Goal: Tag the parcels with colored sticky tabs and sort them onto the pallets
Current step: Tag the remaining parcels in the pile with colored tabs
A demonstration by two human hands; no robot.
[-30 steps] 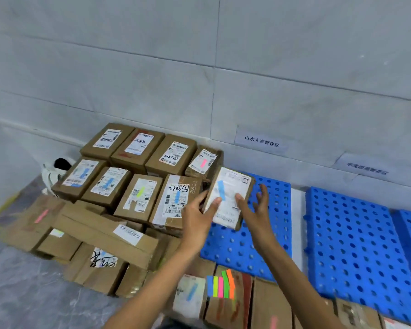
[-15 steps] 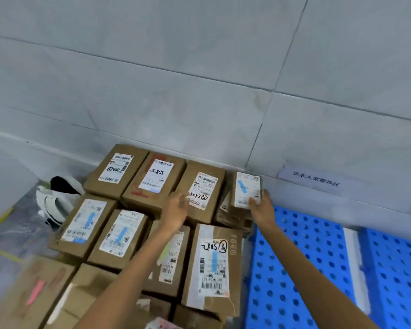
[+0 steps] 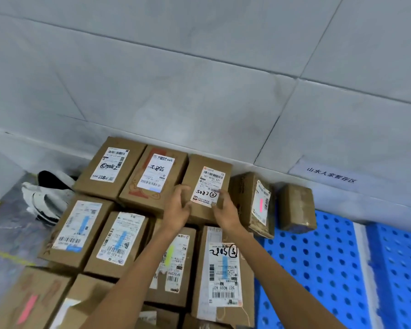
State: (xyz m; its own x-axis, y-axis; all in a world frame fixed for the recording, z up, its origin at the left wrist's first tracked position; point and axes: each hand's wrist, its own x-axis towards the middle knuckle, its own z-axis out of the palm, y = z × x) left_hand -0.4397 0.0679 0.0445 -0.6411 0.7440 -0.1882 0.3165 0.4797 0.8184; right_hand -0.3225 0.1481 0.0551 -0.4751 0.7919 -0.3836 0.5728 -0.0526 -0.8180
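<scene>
Fingers point(image 3: 182, 189) of L hand point(image 3: 177, 206) & R hand point(image 3: 224, 211) clasp box point(image 3: 199, 169) at near edge; best lift straight up, w/o dragging.

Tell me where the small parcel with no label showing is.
Head view, right of centre: the small parcel sits by the wall at the far edge of the blue pallet, just right of the tilted pink-tabbed parcel.

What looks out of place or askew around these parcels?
White-and-black shoes lie beside the back-left parcel, unrelated to sorting. The pink-tabbed parcel by the blue pallet sits tilted, unlike its flat neighbours.
</scene>
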